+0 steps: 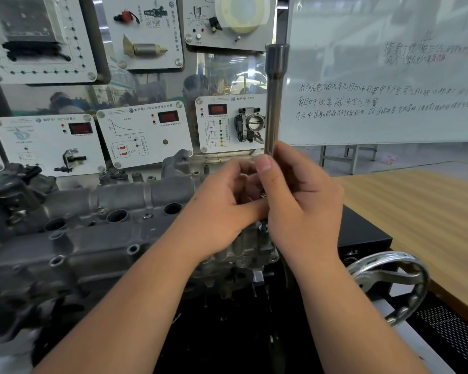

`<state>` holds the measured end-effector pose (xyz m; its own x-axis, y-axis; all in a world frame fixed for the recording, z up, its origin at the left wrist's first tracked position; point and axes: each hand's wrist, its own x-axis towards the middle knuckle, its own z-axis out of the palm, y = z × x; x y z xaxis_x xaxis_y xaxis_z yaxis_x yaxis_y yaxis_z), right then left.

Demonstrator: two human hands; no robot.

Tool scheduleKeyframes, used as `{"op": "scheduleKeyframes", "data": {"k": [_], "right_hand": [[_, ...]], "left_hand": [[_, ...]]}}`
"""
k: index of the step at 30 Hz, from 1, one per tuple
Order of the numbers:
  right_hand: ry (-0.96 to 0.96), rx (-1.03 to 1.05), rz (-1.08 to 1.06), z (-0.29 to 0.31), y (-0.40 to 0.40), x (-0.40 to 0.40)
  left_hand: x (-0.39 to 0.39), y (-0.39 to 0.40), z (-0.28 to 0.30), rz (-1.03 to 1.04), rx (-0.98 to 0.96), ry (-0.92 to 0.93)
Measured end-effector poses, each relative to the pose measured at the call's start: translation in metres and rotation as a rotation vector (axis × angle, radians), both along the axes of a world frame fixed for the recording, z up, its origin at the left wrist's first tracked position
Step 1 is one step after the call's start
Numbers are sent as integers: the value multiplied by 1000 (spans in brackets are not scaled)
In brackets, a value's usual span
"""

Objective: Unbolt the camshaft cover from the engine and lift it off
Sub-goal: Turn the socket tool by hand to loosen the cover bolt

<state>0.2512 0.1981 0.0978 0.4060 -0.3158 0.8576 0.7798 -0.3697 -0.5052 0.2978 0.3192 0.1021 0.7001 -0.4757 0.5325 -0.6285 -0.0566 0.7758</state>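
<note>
Right hand (300, 203): raised in front of the engine, fingers wrapped round the lower part of a long steel socket extension (274, 103), thumb up against the shaft. The extension stands upright, its wider socket end at the top, well above both hands.

Left hand (222, 209): just beside the right and touching it, fingers curled in toward the bottom end of the same extension. Whether it grips the tool or a small part at its foot cannot be told, as the fingers hide that spot.

Camshaft cover (97, 228): grey cast metal, seated on top of the engine, stretching away to the left of the hands and partly passing beneath them. A row of round plug wells runs along it, with bolt holes along its edges.

Bolt head (263, 227): visible on the cover's near end, just below where the two hands meet.

Chrome handwheel (389, 284): lower right of the right hand, mounted on the engine stand.

Wooden surface (430, 211): striped grain, to the right of the hands.

Whiteboard (389, 76): above and right, behind the extension, with handwritten lines.

Sensor display panels (143, 133): white boards behind the engine, above and left of the hands.
</note>
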Motion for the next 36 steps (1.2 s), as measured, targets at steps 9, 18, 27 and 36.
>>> {"op": "scheduleKeyframes", "data": {"k": [9,18,27,36], "right_hand": [[3,35,37,-4,0,3],[55,111,88,2,0,-1],[98,67,75,2,-2,-2],[-23,28,-106,-1,1,0]], "left_hand": [[-3,2,2,-96,2,59],[0,-1,1,18,38,-3],[-3,4,1,-78,12,29],[0,2,0,34,45,-13]]}}
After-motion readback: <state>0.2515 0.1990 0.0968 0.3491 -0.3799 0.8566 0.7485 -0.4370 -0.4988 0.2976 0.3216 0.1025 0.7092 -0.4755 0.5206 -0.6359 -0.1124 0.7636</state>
